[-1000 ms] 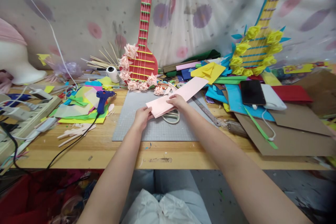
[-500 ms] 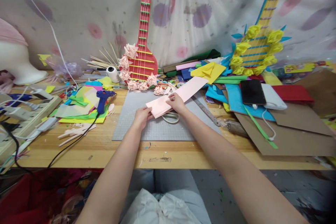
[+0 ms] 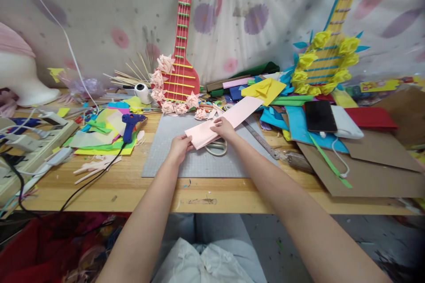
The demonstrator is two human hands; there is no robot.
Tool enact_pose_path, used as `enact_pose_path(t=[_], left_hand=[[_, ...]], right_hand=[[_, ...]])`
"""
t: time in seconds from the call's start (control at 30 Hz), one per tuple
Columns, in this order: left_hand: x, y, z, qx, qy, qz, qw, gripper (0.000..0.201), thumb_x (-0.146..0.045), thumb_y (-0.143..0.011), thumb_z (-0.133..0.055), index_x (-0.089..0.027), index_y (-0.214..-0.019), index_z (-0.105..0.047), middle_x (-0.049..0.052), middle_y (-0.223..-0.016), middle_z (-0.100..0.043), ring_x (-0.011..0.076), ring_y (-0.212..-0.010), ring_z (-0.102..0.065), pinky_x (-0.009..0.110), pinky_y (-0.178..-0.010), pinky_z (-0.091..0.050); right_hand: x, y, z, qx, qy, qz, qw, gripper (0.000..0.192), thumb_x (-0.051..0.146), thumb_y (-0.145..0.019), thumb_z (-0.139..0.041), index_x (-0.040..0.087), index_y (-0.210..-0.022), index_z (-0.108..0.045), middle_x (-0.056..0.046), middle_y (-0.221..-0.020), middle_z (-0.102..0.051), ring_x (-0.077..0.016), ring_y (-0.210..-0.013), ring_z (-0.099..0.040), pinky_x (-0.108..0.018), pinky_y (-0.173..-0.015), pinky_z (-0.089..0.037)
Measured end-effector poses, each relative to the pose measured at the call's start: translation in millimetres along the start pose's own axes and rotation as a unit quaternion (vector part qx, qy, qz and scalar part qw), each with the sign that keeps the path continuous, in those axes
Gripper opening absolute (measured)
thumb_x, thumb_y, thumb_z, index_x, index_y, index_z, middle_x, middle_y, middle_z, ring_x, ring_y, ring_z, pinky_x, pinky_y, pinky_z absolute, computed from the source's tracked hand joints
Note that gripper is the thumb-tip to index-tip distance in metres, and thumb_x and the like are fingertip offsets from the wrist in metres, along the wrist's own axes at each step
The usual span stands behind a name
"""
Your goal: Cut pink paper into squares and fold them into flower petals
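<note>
Both hands held 1 long strip of pink paper (image 3: 223, 124) just above the grey cutting mat (image 3: 199, 159) at centre frame. Left hand (image 3: 179, 148) pinched the strip's near-left corner, fingers curled closed under the edge. Right hand (image 3: 225, 128) lay on top of the strip near its middle, fingers bent and pressing on the sheet. Strip ran diagonally from lower left toward upper right, far end reaching the pile of coloured paper (image 3: 265, 93).

A pair of scissors (image 3: 216, 147) lay on the mat, partly under the strip and just beside the right hand. A metal ruler (image 3: 262, 141) lay at the mat's right edge. Blue glue gun (image 3: 130, 124) stood on loose paper sheets at left of centre, well apart from the left hand. Red cardboard guitar (image 3: 181, 62) with pink paper flowers leaned on the back wall, upper centre. Black phone (image 3: 319, 116) rested on blue paper at right. Desk (image 3: 133, 190) was wooden.
</note>
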State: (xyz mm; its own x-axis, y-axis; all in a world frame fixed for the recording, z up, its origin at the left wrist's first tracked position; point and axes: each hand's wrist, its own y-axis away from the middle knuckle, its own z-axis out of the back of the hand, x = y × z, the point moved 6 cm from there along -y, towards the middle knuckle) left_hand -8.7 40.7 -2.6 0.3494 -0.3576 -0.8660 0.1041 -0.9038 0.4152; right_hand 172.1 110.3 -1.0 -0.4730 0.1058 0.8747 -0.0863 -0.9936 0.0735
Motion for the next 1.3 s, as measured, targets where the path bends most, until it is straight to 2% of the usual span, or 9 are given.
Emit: enact_pose_path(t=[0.17,0.4,0.6,0.77,1.03,1.3], left_hand=[[0,1,-0.1,0.004,0.001,-0.003,1.000,0.012,-0.004,-0.074,-0.053,-0.006,-0.080,-0.062,0.011,-0.073,-0.068,0.0141,-0.060,-0.065,0.027,-0.063,-0.054],[2,-1,1.0,0.004,0.012,-0.003,1.000,0.013,-0.005,-0.071,-0.056,-0.006,-0.082,-0.062,0.011,-0.073,-0.068,0.0148,-0.061,-0.065,0.029,-0.065,-0.054],[0,0,-0.1,0.005,0.001,-0.009,1.000,0.012,-0.003,-0.073,-0.050,-0.006,-0.078,-0.061,0.009,-0.068,-0.067,0.0132,-0.057,-0.063,0.028,-0.064,-0.054],[-1,0,-0.5,-0.002,-0.008,-0.017,1.000,0.013,-0.002,-0.072,-0.049,-0.006,-0.076,-0.060,0.007,-0.064,-0.066,0.0126,-0.056,-0.063,0.029,-0.065,-0.054],[-1,1,-1.5,0.003,0.004,-0.017,1.000,0.012,-0.001,-0.068,-0.052,-0.008,-0.073,-0.060,0.007,-0.064,-0.066,0.0126,-0.056,-0.063,0.025,-0.060,-0.053],[-2,1,-1.8,-0.002,-0.003,-0.019,1.000,0.014,-0.001,-0.070,-0.048,-0.007,-0.070,-0.060,0.007,-0.063,-0.066,0.0138,-0.054,-0.062,0.031,-0.061,-0.054]], right_hand=[[-1,-4,3,-0.010,0.051,-0.031,0.998,0.035,0.026,-0.059,-0.063,0.021,-0.088,-0.044,0.000,-0.075,-0.054,-0.0143,-0.063,-0.055,-0.024,-0.053,-0.041],[8,13,-1,-0.029,0.091,0.043,0.994,0.038,0.021,-0.066,-0.055,0.022,-0.102,-0.041,0.001,-0.075,-0.056,-0.0166,-0.068,-0.056,-0.028,-0.064,-0.043],[16,20,-2,-0.033,0.113,0.048,0.992,0.039,0.020,-0.069,-0.051,0.021,-0.107,-0.041,-0.001,-0.082,-0.057,-0.0177,-0.075,-0.057,-0.030,-0.069,-0.044],[17,20,-3,-0.023,0.126,0.041,0.991,0.040,0.019,-0.070,-0.049,0.021,-0.109,-0.040,0.000,-0.084,-0.057,-0.0176,-0.076,-0.057,-0.030,-0.070,-0.045],[20,23,-3,-0.020,0.146,0.044,0.988,0.039,0.021,-0.072,-0.048,0.020,-0.110,-0.040,-0.002,-0.087,-0.058,-0.0186,-0.080,-0.057,-0.030,-0.071,-0.044],[23,23,-2,-0.012,0.148,0.041,0.988,0.038,0.020,-0.072,-0.048,0.020,-0.109,-0.040,-0.003,-0.089,-0.059,-0.0184,-0.078,-0.057,-0.030,-0.070,-0.044]])
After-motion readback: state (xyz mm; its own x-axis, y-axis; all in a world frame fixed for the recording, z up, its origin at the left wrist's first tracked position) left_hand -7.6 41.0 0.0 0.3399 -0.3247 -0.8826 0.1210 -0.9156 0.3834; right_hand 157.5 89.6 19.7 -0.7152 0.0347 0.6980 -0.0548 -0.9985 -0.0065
